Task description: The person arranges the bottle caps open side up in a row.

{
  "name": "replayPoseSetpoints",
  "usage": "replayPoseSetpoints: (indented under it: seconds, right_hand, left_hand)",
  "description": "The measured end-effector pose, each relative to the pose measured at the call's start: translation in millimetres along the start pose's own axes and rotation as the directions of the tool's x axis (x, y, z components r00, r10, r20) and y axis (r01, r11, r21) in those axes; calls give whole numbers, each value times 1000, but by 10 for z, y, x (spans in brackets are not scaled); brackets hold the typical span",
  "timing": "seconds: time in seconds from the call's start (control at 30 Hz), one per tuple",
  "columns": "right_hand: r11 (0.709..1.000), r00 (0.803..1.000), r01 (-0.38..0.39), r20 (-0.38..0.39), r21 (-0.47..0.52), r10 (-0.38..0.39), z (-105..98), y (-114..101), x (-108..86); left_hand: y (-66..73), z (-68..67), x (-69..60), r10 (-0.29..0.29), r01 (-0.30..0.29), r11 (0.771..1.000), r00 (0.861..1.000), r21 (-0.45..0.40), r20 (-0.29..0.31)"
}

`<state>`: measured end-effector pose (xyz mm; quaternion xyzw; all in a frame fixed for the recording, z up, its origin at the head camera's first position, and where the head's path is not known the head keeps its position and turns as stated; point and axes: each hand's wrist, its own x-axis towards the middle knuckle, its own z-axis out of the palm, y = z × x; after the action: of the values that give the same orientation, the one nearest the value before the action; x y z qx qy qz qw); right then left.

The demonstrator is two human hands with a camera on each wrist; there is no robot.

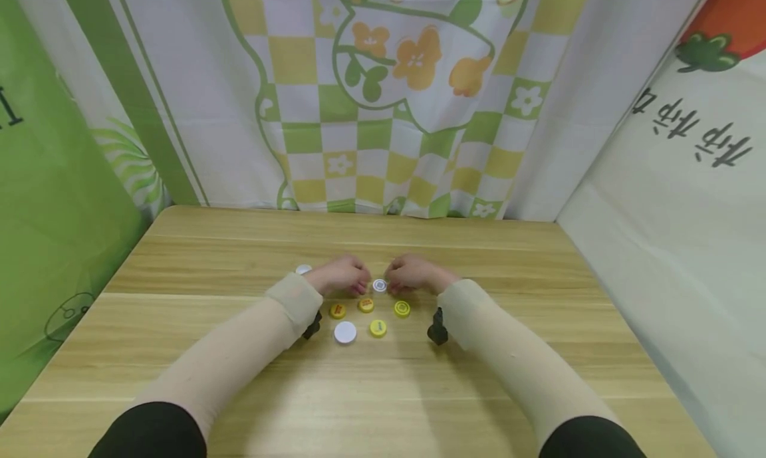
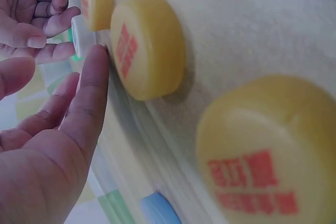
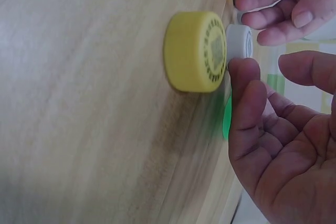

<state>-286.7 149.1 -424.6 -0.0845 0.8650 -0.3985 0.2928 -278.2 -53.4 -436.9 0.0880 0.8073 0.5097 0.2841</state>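
In the head view a small white bottle cap (image 1: 380, 285) with a dark printed mark lies between the two hands. My left hand (image 1: 342, 274) is on its left, fingers extended and thumb apart, near the cap. On the other side my right hand (image 1: 417, 274) has loosely bent fingers, its fingertips close to the cap; the right wrist view cannot settle whether they touch. Neither hand holds anything. Two yellow caps with red print, one (image 1: 366, 305) and another (image 1: 338, 311), lie nearer the body. A yellow cap (image 1: 402, 309) with a dark ring print sits below my right hand.
Another yellow cap (image 1: 378, 328) and a larger plain white cap (image 1: 345, 333) lie closer to me. A pale cap (image 1: 303, 269) shows behind my left wrist. The wrist views also show a green cap (image 3: 227, 116) and a blue cap (image 2: 160, 209). Printed curtains surround the wooden table (image 1: 509, 252).
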Motion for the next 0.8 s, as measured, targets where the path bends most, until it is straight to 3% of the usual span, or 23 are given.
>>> replayPoseSetpoints:
  seconds: [0.33,0.8]
  right_hand:
    - [999,1000,13,29,-31,-12,120,-96,17]
    - [996,997,52,-51,-77,-56,234,-183,59]
  left_hand:
    - [-14,6,17,-30,31,997,999,-72,15]
    - [-24,-73,-42,-13,9,993,999,-118,-36]
